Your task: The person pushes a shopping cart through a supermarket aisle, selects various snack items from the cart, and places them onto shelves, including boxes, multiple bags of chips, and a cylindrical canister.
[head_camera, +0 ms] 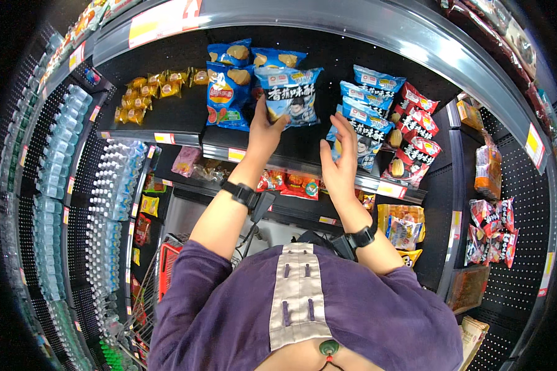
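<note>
My left hand (267,127) grips the lower left edge of a light-blue snack bag (294,99), upright over the black shelf (278,146). Behind and left of it stand blue bags of Lay's chips (227,95). My right hand (341,148) has its fingers apart and holds nothing that I can see; it is beside a row of similar light-blue snack bags (366,134), and whether it touches the front one I cannot tell. Red snack bags (413,160) stand right of that row. Small gold-wrapped packets (132,102) lie at the shelf's left.
Bottled water (58,153) fills racks at the left. A wire shopping cart with a red panel (169,259) stands low left. Under the shelf are red snack bags (299,185) and yellow packets (401,222). A curved shelf edge (306,23) crosses above. More packets (489,232) stand at the right.
</note>
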A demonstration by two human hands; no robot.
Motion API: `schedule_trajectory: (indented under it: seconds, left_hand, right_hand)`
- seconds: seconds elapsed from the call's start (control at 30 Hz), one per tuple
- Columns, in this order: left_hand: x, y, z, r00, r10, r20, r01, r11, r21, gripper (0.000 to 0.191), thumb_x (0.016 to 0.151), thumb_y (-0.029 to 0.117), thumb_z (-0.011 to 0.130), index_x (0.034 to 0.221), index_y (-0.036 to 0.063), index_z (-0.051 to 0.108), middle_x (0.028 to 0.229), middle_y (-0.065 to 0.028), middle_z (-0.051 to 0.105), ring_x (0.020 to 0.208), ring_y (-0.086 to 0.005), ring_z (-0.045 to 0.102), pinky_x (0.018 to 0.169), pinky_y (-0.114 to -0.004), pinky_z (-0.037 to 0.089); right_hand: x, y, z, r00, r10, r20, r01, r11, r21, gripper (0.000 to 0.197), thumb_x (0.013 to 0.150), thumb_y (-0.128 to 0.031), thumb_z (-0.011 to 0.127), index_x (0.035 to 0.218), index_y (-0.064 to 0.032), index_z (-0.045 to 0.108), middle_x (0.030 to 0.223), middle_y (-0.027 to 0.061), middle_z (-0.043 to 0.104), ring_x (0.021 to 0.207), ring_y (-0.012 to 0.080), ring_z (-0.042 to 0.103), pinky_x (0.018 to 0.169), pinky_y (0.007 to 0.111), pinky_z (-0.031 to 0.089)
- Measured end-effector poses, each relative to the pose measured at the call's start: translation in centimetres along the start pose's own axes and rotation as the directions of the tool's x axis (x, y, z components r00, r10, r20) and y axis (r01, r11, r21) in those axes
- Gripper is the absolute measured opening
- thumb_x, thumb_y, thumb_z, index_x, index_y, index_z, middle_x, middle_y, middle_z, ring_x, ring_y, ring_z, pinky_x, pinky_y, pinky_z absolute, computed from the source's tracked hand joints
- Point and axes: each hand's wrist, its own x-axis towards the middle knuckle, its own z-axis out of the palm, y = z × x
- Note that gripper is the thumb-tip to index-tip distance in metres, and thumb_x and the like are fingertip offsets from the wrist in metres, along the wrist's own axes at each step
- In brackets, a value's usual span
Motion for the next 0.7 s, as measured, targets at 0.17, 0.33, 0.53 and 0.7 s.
schedule_trajectory:
  seconds: [0.17, 0.33, 0.53, 0.7]
  left_hand:
    - [2.0, 0.5, 5.2, 0.997, 0.069, 0.022, -0.072, 0.977, 0.203, 0.068, 0.082, -0.003, 0.062, 0.143, -0.0014, 0.032, 0.128, -0.0254, 0.053, 0.118, -0.0316, 0.055, 0.097, -0.033, 0.043]
    - [4.1, -2.5, 6.7, 0.983, 0.162, 0.087, -0.179, 0.948, 0.262, 0.061, 0.084, -0.008, 0.047, 0.143, 0.0013, 0.033, 0.132, -0.0266, 0.051, 0.124, -0.0398, 0.049, 0.1, -0.037, 0.041]
    - [4.5, -0.9, 8.2, 0.993, 0.055, 0.102, -0.077, 0.972, 0.223, 0.06, 0.083, -0.011, 0.05, 0.14, 0.0007, 0.037, 0.131, -0.0239, 0.053, 0.121, -0.0342, 0.053, 0.098, -0.034, 0.044]
    - [3.8, 0.1, 8.3, 0.992, 0.129, 0.006, -0.117, 0.878, 0.464, 0.055, 0.081, -0.009, 0.058, 0.134, 0.0011, 0.043, 0.121, -0.0182, 0.054, 0.102, -0.0292, 0.06, 0.089, -0.037, 0.05]
  right_hand:
    - [-2.0, 0.1, -2.7, 0.999, 0.027, 0.032, -0.027, 1.0, -0.007, 0.043, 0.086, -0.002, 0.058, 0.128, -0.0057, 0.05, 0.139, 0.015, 0.044, 0.131, 0.0321, 0.041, 0.109, 0.041, 0.032]
    - [-2.1, -0.3, -3.5, 0.999, -0.003, 0.038, 0.006, 0.998, -0.065, 0.041, 0.084, -0.002, 0.059, 0.125, -0.0061, 0.053, 0.137, 0.0146, 0.047, 0.13, 0.0322, 0.042, 0.108, 0.041, 0.032]
    - [-2.0, 1.2, -5.0, 0.998, -0.065, 0.001, 0.064, 0.981, -0.181, 0.041, 0.083, -0.002, 0.059, 0.123, -0.0068, 0.055, 0.136, 0.0153, 0.048, 0.126, 0.0338, 0.045, 0.105, 0.042, 0.035]
    - [-2.2, 2.5, -5.6, 0.991, -0.126, -0.051, 0.107, 0.955, -0.277, 0.039, 0.08, -0.003, 0.062, 0.119, -0.0071, 0.059, 0.123, 0.0142, 0.055, 0.113, 0.0331, 0.05, 0.098, 0.042, 0.04]
